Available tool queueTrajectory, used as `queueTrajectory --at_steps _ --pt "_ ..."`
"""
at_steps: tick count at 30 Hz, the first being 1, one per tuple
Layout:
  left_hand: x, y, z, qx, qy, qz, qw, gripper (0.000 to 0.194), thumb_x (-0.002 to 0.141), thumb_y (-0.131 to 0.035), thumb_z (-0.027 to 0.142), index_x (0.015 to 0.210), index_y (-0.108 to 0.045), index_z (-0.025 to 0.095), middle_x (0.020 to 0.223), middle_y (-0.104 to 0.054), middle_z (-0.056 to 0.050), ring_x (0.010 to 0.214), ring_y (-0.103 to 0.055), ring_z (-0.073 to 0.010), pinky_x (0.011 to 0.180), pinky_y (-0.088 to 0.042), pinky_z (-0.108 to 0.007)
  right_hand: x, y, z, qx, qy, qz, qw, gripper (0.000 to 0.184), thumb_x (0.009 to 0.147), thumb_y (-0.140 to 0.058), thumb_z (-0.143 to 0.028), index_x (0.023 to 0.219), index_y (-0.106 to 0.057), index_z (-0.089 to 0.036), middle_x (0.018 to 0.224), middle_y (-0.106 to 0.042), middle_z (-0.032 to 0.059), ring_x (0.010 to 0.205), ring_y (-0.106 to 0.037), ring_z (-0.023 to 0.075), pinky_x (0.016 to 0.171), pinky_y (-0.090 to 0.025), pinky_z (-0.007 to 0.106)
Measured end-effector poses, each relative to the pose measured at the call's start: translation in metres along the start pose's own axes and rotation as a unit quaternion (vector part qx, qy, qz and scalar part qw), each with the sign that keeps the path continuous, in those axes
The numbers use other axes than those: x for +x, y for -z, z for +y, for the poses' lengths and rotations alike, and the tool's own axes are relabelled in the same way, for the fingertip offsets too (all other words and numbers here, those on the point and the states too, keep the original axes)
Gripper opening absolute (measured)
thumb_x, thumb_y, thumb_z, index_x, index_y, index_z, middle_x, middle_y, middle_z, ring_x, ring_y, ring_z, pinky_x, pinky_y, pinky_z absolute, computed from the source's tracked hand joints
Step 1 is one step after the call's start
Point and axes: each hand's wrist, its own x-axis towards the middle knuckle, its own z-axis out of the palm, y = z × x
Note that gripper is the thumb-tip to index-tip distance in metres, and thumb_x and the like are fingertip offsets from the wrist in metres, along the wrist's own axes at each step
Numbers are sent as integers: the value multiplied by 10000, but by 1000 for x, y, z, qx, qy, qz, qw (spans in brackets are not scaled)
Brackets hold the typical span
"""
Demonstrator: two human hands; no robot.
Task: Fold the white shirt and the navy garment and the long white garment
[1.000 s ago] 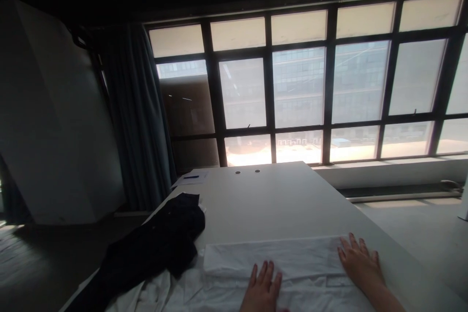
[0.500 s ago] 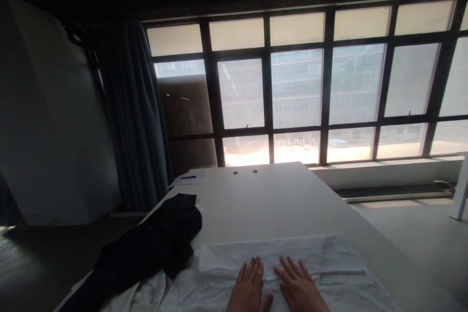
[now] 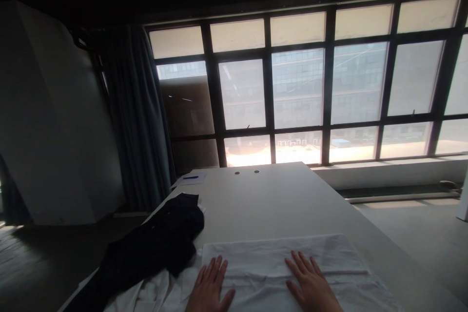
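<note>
A white cloth [image 3: 263,261], with a folded band along its far side and some wrinkles, lies spread on the near end of the white table [image 3: 252,204]. My left hand [image 3: 210,285] rests flat on the left part of the cloth, fingers stretched out. Farther right, my right hand [image 3: 309,280] also lies on it, palm down with the fingers spread. Neither hand grips anything. Left of my left hand is a crumpled black garment [image 3: 157,243], partly on top of more bunched white fabric [image 3: 153,292].
At the table's far left corner are sheets of paper [image 3: 199,180] with a pen [image 3: 190,177] on them. Two round holes [image 3: 246,172] sit near the far edge. Beyond stand a dark curtain [image 3: 139,122], a pillar [image 3: 58,117] and a large window [image 3: 296,87].
My hands have slid apart over the cloth: the left one moved clearly to the left, the right one slightly to the right. The view has shifted a little.
</note>
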Motion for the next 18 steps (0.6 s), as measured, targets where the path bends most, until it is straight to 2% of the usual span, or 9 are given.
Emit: queueTrajectory --at_steps 5,8,10,12,14,16,18 --pt "-14 -4 -32 29 22 40 999 693 941 -446 714 1533 -400 357 1626 -309 4 1503 -333 -332 1235 -308 -531 2 -1 14 -24 -42 27 998 585 1010 -317 -613 1522 -449 -362 1627 -307 12 1526 -258 301 1251 -154 593" --pt "-18 -17 -52 58 12 81 995 625 959 -463 661 1514 -435 374 1606 -365 -2 1466 -408 -325 1194 -373 -524 2 -2 20 -45 -80 63 994 474 1013 -380 -462 1435 -568 -358 1581 -409 37 1493 -336 320 1223 -158 654" --pt "-18 -27 -64 84 -12 111 990 597 963 -478 636 1499 -464 372 1575 -431 -18 1415 -483 -320 1135 -445 -502 1 -3 17 -55 -74 89 992 440 997 -426 -417 1382 -622 -331 1571 -428 64 1477 -361 343 1205 -182 678" --pt "-17 -37 -72 114 -42 148 982 583 969 -488 611 1496 -475 361 1547 -483 -31 1369 -537 -311 1078 -492 -471 3 -7 7 -51 -21 97 994 429 1003 -437 -441 1368 -630 -324 1583 -408 71 1472 -370 345 1200 -236 655" --pt "-16 -43 -77 142 -64 189 970 578 974 -497 588 1501 -473 352 1535 -506 -34 1342 -564 -301 1044 -506 -445 8 -15 -9 -40 69 86 993 421 1019 -427 -470 1386 -604 -364 1604 -369 42 1475 -369 326 1203 -277 616" --pt "-16 -47 -78 160 -75 221 959 584 971 -508 582 1504 -473 345 1533 -511 -34 1329 -574 -295 1034 -501 -429 14 -30 -23 -33 154 73 985 430 1020 -448 -474 1429 -552 -395 1609 -351 20 1470 -381 312 1208 -302 572" --pt "-15 -49 -78 166 -81 236 954 588 965 -515 589 1498 -487 341 1525 -523 -34 1317 -583 -292 1027 -494 -419 20 -46 -31 -31 213 63 974 531 996 -505 -505 1510 -456 -383 1597 -361 31 1454 -405 318 1210 -321 532"
